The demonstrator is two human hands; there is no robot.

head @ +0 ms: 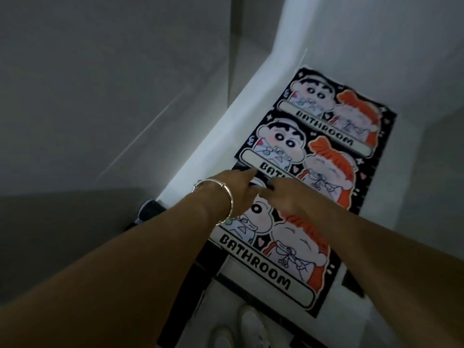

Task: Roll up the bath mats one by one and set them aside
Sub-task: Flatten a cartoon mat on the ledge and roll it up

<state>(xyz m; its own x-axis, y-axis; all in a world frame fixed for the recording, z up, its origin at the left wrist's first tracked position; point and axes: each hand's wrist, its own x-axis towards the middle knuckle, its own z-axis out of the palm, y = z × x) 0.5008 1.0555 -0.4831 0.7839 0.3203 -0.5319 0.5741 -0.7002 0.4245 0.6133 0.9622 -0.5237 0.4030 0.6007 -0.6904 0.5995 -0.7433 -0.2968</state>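
A left hand [236, 189], wearing bangles [226, 197], and a right hand [283, 194] reach forward side by side, fingertips almost meeting. The picture is dim and blurred, so I cannot tell whether either hand pinches or only touches.

Beneath and between the hands lies the near mat [276, 252]. Their fingertips are at its far edge, where it meets the middle mat [301, 156]. Beyond that, further right, lies the far mat [339, 106].

This looks like the start of rolling the near mat. The next move likely needs both hands to lift that far edge and curl it evenly back toward the person.

Each mat's long axis runs across the row, left to right. The "BATHROOM" lettering reads upright from the person's side.
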